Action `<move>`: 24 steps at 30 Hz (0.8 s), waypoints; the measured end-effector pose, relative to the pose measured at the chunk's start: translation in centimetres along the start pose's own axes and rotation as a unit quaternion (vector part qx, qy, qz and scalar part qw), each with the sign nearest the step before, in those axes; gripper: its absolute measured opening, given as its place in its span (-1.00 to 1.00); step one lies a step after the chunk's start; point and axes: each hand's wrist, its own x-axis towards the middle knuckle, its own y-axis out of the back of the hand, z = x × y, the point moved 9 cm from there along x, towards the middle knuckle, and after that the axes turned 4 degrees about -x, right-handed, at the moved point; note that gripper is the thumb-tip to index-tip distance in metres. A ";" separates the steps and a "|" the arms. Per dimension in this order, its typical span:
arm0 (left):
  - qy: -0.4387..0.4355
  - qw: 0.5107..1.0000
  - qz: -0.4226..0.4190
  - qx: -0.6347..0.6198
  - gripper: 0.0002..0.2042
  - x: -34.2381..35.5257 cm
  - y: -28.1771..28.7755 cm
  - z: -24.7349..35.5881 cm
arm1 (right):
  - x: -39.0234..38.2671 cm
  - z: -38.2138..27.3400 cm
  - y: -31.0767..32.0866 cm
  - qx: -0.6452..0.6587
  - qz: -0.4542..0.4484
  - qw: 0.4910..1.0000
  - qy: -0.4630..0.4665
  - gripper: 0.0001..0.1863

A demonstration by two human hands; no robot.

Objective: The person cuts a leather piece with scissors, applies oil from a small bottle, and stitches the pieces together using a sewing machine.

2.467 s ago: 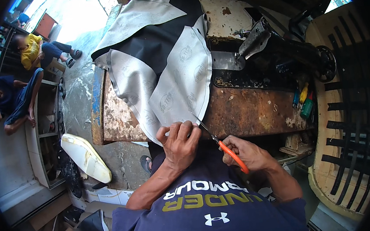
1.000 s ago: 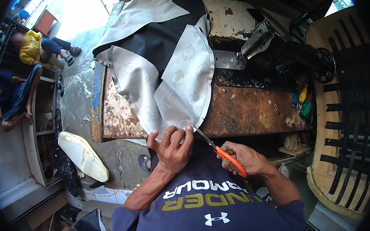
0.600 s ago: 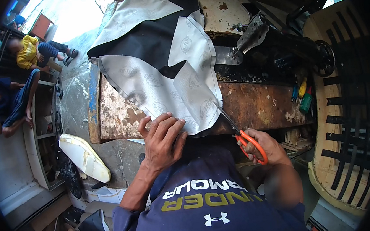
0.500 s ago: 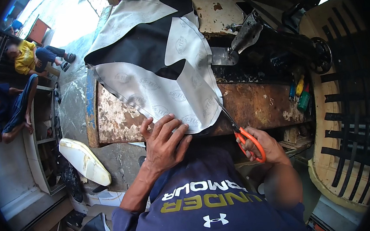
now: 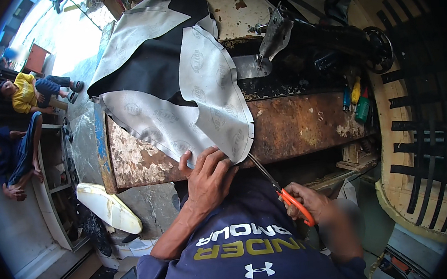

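A sheet of leatherette (image 5: pixel 152 132), white with printed backing and black on its face, drapes over the worn bench toward me. Its near edge is pinched under the fingers of my left hand (image 5: pixel 209 180), the fingertips curled and the thumb partly hidden. Held in my right hand (image 5: pixel 308 200) is a pair of scissors (image 5: pixel 292 203) with orange handles. Their blades slant up and left, with the tips at the sheet's lower right corner. Small nicks run along the sheet's right edge.
A dark sewing machine (image 5: pixel 326 39) stands on the rusty bench (image 5: pixel 296 126). Screwdrivers (image 5: pixel 361 106) with coloured handles lie at its right end. A slatted board with black straps (image 5: pixel 416 124) is at right. Two people sit at far left. A pale padded piece (image 5: pixel 109 206) is on the floor.
The scissors have dropped lower and moved slightly left, their tips shifting from the sheet's right side to its bottom corner. The view has tilted, and my left hand stays on the sheet.
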 end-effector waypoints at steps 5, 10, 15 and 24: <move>0.001 0.999 -0.020 -0.039 -0.77 0.4 0.2 0.5 | 0.4 0.4 -1.8 -0.027 -0.026 0.999 0.029 -0.63; -0.036 0.997 0.061 0.013 -0.84 -0.8 0.5 1.6 | 0.5 0.5 -2.6 -0.055 -0.032 0.998 0.027 -0.62; -0.090 0.991 0.076 0.068 -0.79 -1.9 0.2 2.7 | 1.7 0.9 -2.9 -0.003 -0.004 1.000 0.023 -0.51; -0.146 0.982 0.082 0.088 -0.74 -2.4 0.4 3.1 | 2.4 -1.5 -3.0 -0.064 0.021 0.998 0.005 -0.72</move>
